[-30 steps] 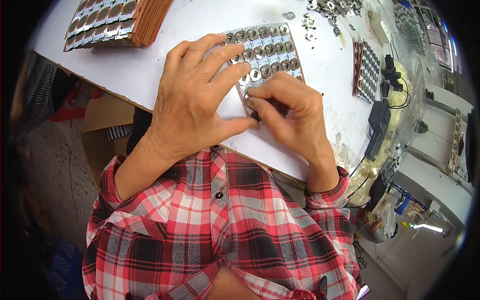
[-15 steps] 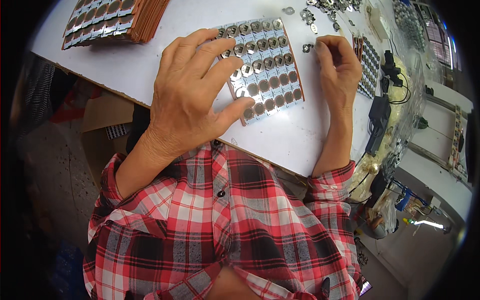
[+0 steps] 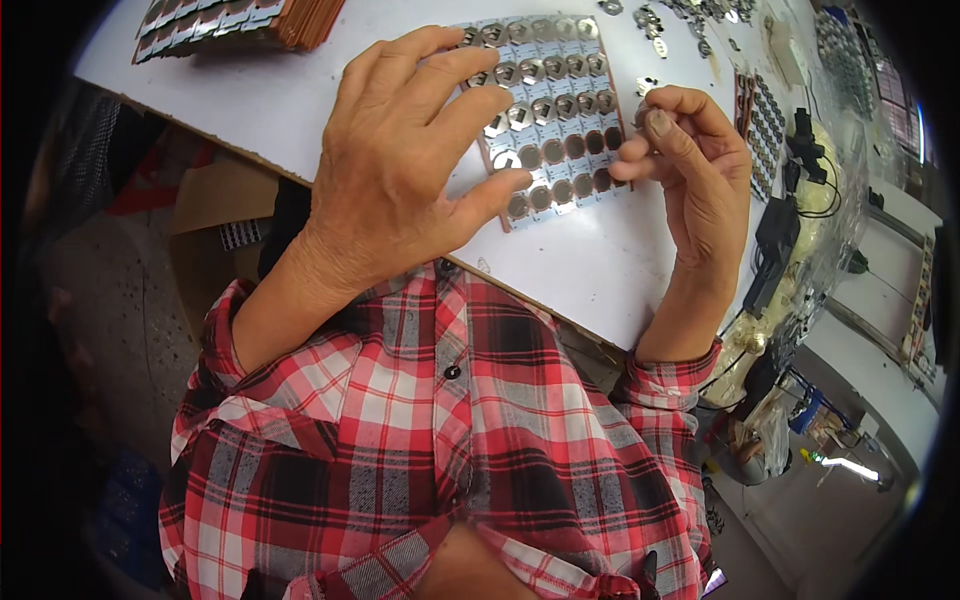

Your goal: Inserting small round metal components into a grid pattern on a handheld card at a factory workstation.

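A light-blue circuit-board panel lies on the white table. Its far rows carry shiny metal clips, while most places in the two near rows show bare dark round pads. My left hand lies over the panel's left edge, fingers spread, with nothing gripped. Just off the right edge, my right hand pinches thumb and forefinger on a small grey metal piece, mostly hidden by the fingertips. Its other fingers curl near the panel's edge. Loose metal clips lie scattered beyond the right hand.
A thick stack of panels stands at the far left. On the right are another filled panel, a white block, a black power adapter with cables, and clear plastic wrap. A cardboard box sits below the table's left edge.
My right hand has drawn back from the loose clips toward the panel's right edge, turning its pinched fingertips up. My left hand keeps its place on the panel. The whole view has shifted slightly.
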### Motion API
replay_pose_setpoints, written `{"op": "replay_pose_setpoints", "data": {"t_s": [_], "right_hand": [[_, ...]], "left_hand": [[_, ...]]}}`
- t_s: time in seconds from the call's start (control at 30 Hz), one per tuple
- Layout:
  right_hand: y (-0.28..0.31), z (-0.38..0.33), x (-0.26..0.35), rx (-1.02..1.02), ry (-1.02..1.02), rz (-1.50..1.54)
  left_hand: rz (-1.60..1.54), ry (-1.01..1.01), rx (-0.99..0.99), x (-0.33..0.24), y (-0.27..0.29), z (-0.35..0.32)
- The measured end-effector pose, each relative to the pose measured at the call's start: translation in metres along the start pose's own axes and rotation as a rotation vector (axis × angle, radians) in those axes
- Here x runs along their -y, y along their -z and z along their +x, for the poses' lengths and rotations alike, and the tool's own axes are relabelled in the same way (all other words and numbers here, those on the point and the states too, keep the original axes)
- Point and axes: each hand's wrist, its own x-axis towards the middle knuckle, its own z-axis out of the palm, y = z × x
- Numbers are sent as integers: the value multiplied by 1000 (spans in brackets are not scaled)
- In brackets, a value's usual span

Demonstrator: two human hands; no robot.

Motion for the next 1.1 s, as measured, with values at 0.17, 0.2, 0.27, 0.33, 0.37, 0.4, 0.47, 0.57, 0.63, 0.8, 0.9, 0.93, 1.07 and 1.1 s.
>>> {"op": "replay_pose_setpoints", "data": {"t_s": [0.17,0.2,0.27,0.33,0.37,0.4,0.47,0.57,0.63,0.8,0.9,0.93,1.07,1.1], "right_hand": [[-18,-4,-1,28,-128,63],[-22,-6,1,43,-127,27],[-30,-9,-1,63,-129,-5],[-36,-11,-3,69,-67,-77],[-35,-11,-2,69,-72,-78],[-35,-11,0,86,-66,-84],[-33,-12,1,96,-65,-87],[-39,-14,6,102,70,-148],[-35,-14,3,135,187,-198],[-45,-19,7,72,93,-164],[-33,-14,-2,203,134,-178],[-35,-14,0,224,101,-175],[-38,-17,7,240,-40,-127],[-40,-17,7,242,-41,-128]], "left_hand": [[135,-314,-305,30,-29,12],[167,-397,-382,38,-35,15],[228,-567,-535,50,-46,18],[261,-655,-609,56,-51,19],[254,-664,-626,54,-49,23],[247,-673,-643,51,-45,27],[83,-343,-238,11,2,19],[107,-330,-243,42,-31,17],[268,-659,-627,42,-35,16],[-92,-10,115,-6,23,15],[-96,-16,102,-5,22,15],[-97,-14,103,-5,21,15],[-73,-31,109,-6,24,16],[-40,-46,118,-7,25,16]]}}
